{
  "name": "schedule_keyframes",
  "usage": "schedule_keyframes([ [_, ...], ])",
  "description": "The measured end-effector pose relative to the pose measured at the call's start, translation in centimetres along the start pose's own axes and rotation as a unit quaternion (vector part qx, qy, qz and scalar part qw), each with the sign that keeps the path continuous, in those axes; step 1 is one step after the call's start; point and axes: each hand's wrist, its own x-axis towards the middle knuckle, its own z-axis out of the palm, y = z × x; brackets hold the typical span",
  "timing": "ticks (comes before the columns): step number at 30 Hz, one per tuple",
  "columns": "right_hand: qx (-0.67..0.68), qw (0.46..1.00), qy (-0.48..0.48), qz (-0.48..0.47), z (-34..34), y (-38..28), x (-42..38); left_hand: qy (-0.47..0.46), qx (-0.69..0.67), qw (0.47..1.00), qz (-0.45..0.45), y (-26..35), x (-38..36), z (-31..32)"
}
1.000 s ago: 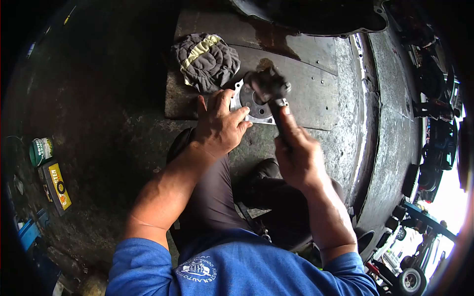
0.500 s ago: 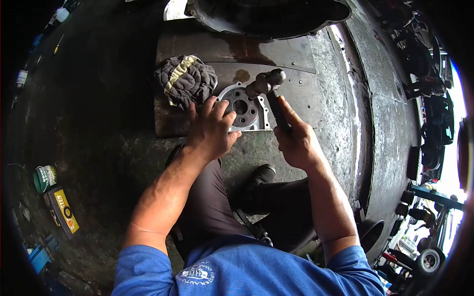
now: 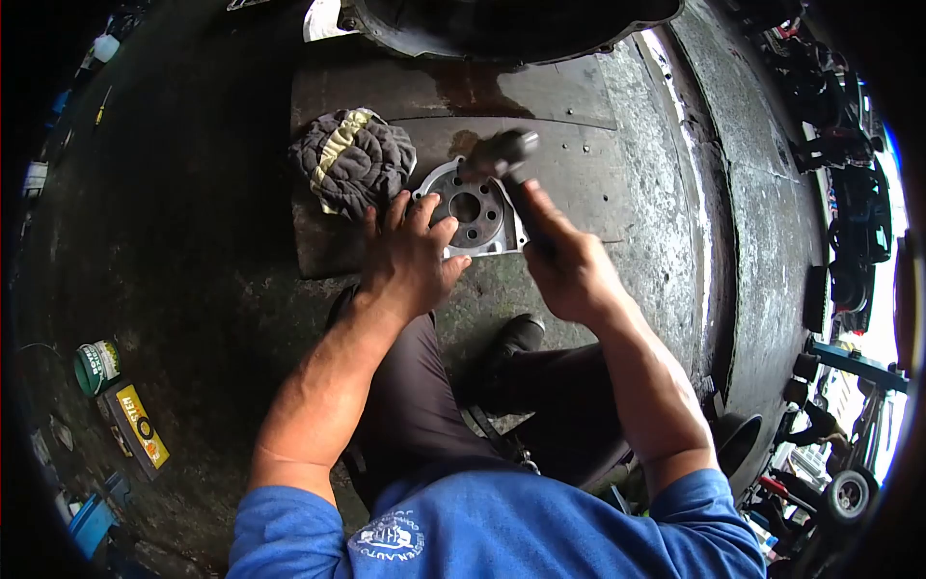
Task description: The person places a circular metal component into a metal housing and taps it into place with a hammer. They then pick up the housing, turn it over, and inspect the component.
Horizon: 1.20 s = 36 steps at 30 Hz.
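Note:
My right hand [image 3: 571, 265] is wrapped around the handle of a ball-peen hammer [image 3: 513, 159]. The hammer's head is smeared by motion and hangs over the upper right part of a round metal housing [image 3: 516, 241]. Inside the silver housing sits a dark disc [image 3: 468, 234] with a large centre hole and several smaller holes around it. My left hand [image 3: 410, 256] lies with its fingers spread over the left edge of the housing, hiding that side. Just beyond those fingertips is a bundled grey cloth [image 3: 371, 164] with a yellowish band.
Under the housing is a flat, oil-stained board [image 3: 569, 92]. A large dark casing [image 3: 521, 34] stands at its far side. On the floor to the left are a green tin [image 3: 96, 367] and a yellow-and-black box [image 3: 138, 425]. Vehicle parts [image 3: 849, 492] line the far right.
The hammer and my right hand have shifted slightly left, and the hammer's head is now blurred. My left hand stays on the housing. The whole view has tilted a little.

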Motion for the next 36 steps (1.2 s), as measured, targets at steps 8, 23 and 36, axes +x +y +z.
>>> schedule_keyframes([
  [8, 0.046, 0.994, -0.011, 0.094, -0.9, -2.5, -2.9, 0.071, -0.033, 0.997, 0.028, -0.3, -0.3, 0.8],
  [23, -0.066, 0.988, -0.071, 0.124, -0.6, -2.3, -4.0, 0.097, -0.072, 0.992, 0.034, -1.4, 0.0, 1.4],
  [36, -0.050, 0.990, -0.091, 0.094, 2.4, -1.5, -5.4, 0.106, -0.132, 0.985, 0.031, -2.1, 0.2, 1.8],
])
